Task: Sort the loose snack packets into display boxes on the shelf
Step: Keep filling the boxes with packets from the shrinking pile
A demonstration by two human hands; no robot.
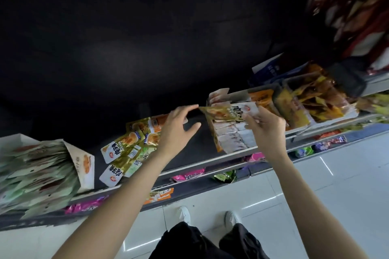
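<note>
Snack packet [219, 112] pinched in right hand [266, 130] fingers above open display box [229, 132]; left hand [176, 130] spread, empty. Best slid in upright, aligned with stacked rows.

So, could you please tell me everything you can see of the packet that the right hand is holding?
The gold packet is a small, flat, shiny foil-like pouch with an orange-brown food picture on its face. The right hand pinches its right end; its left end sticks out free towards the open left hand, which does not touch it. It is held roughly level, slightly tilted, just above the white packets standing in the display box on the shelf.
</note>
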